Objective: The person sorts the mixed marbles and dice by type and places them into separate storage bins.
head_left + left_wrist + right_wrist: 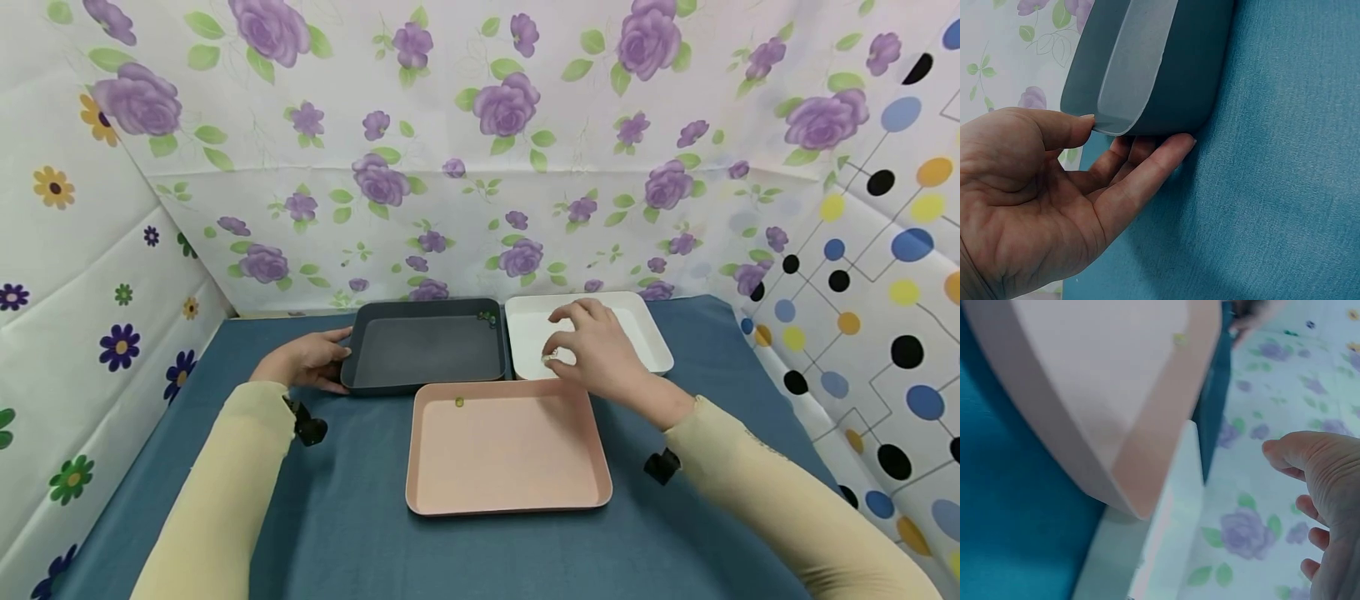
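My left hand (318, 360) grips the left end of a dark grey tray (420, 346); in the left wrist view the thumb lies at the rim and the fingers are against the outer wall. Over the front left of a white tray (637, 333), my right hand (596, 346) is held with thumb and index finger curved toward each other. Tiny pale pieces (550, 357) show at their tips; I cannot tell if one is pinched. A pink tray (510, 450) stands nearer, with one small yellow-green piece (460, 402) near its back left.
Small green pieces (487, 317) lie in the dark tray's back right corner. All three trays stand close together on a blue cloth (345, 517). A flowered sheet (450, 167) rises behind them, with patterned sheets at both sides.
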{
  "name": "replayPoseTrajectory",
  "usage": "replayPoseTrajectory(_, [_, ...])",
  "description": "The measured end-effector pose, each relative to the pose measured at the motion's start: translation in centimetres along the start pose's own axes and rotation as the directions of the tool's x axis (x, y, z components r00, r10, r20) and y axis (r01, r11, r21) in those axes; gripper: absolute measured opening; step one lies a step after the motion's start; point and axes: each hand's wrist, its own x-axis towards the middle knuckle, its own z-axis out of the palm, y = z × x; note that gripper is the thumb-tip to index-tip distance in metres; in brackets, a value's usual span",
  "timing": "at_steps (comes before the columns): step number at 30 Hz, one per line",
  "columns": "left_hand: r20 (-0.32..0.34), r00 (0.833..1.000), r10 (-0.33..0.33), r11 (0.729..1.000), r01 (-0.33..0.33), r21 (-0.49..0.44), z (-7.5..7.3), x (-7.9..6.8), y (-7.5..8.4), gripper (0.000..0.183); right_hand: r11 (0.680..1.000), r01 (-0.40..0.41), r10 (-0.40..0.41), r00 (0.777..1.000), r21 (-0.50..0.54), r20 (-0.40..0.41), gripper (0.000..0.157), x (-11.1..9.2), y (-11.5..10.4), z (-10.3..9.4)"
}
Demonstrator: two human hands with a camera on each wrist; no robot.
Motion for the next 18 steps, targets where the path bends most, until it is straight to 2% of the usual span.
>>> replayPoseTrajectory(11, [-0.005,1.0,-0.002,1.0,0.002,0.0,0.0,0.0,0.0,0.066,0.994,-0.035,0.046,0.993,0.104,-0.105,0.008,1.2,1.1,-1.9])
replayPoseTrajectory(18, [-0.007,1.0,-0.004,1.0,0.004,0.007,0.0,0.0,-0.1,0.067,0.953,-0.11,0.148,0.982,0.282,-0.116,0.008,1.9,1.1,-2.2])
